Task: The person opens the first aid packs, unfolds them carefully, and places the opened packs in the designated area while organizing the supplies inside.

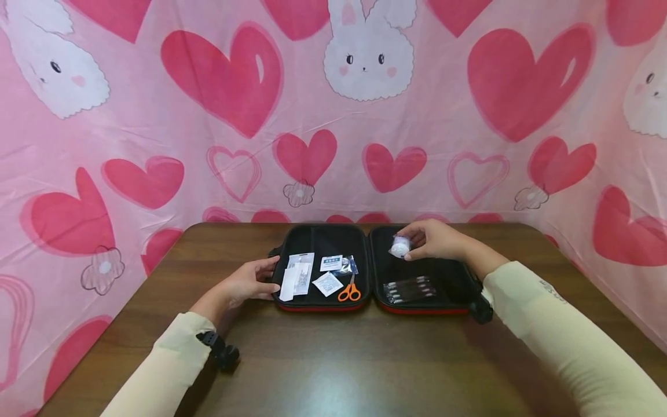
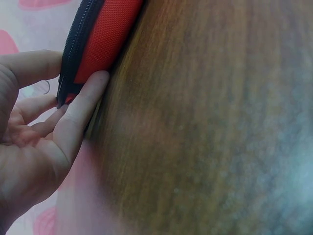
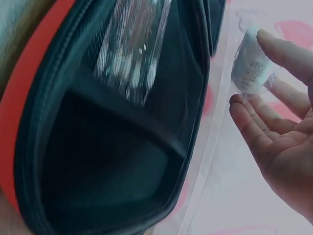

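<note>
My right hand (image 1: pixel 433 238) pinches a small white roll (image 1: pixel 400 247), apparently a bandage in clear wrap, above the right half of an open black case (image 1: pixel 448 267). Faint print shows on the roll (image 3: pixel 252 66) in the right wrist view, thumb on top and fingers below. My left hand (image 1: pixel 249 282) grips the left edge of the case, its thumb against the red fabric side (image 2: pixel 105 41) in the left wrist view. In the case's left half lie orange-handled scissors (image 1: pixel 350 291), white packets (image 1: pixel 327 284) and long paper-wrapped strips (image 1: pixel 302 275).
Several clear-wrapped sticks (image 1: pixel 410 289) lie in the case's right half, by a dark divider (image 3: pixel 127 115). The case lies on a brown wooden table (image 1: pixel 333 359), near its far edge. A pink cloth with hearts and rabbits (image 1: pixel 312 116) hangs behind.
</note>
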Demonstrator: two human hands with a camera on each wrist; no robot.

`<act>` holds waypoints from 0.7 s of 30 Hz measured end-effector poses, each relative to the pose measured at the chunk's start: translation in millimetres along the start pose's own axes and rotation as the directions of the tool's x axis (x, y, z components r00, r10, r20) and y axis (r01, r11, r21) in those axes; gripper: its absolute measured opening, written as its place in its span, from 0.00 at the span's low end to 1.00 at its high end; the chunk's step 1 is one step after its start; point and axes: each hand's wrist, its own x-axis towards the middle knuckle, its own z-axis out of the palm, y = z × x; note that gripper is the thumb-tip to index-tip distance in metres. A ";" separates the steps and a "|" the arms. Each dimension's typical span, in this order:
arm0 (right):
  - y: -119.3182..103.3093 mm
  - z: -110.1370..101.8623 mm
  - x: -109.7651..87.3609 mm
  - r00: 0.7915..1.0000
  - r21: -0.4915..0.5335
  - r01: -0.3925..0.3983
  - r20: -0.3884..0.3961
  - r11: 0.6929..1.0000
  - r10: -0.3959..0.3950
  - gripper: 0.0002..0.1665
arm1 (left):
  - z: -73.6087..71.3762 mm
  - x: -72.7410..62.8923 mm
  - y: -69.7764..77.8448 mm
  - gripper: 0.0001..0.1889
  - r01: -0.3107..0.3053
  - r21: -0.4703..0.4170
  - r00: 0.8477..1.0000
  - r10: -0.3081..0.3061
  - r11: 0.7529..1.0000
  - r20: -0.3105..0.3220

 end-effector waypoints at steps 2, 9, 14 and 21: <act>5.2 -3.8 -3.9 0.999 0.005 -0.032 -0.019 0.999 0.032 0.32 | -0.4 -0.4 -0.2 0.44 0.007 0.001 1.000 -0.007 1.000 -0.010; 26.5 -8.9 -13.7 0.995 -0.083 -0.092 -0.058 0.992 0.087 0.33 | -3.2 -1.9 -1.7 0.44 0.008 -0.017 1.000 -0.008 1.000 0.000; 41.6 -15.1 -17.6 0.990 -0.216 -0.109 -0.108 0.970 0.087 0.31 | -5.7 -0.6 0.2 0.44 0.007 -0.005 1.000 -0.007 1.000 -0.008; 55.4 -19.5 -17.3 0.994 -0.370 -0.059 -0.104 0.927 0.022 0.29 | -8.1 -0.7 -0.2 0.44 0.018 -0.004 1.000 -0.018 1.000 -0.008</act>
